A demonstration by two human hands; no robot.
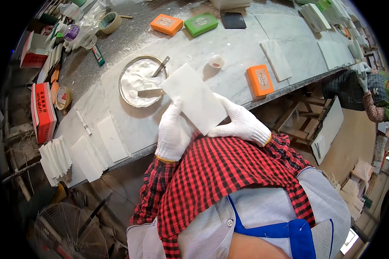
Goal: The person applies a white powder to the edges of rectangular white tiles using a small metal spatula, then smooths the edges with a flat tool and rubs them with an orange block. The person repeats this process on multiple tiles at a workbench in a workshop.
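A white rectangular stone tile (195,98) is held up in front of me, tilted, over the near edge of the table. My left hand (173,133), in a white knitted glove, grips its lower left side. On the opposite side, my right hand (243,124), gloved the same way, pinches the tile's right corner between thumb and fingers. Just beyond my left hand stands a round metal bowl (120,82) of white paste (136,80). Two flat-bladed spatulas rest in it: one spatula (161,67) at the back, another spatula (150,93) partly behind the tile.
Orange and green boxes (201,24) and a small white lidded pot (216,61) sit on the marble slab tabletop (177,47). Stacked tiles (88,157) lie at the left; another orange box (260,80) is at right. A fan (71,231) stands lower left. Another person (371,90) works far right.
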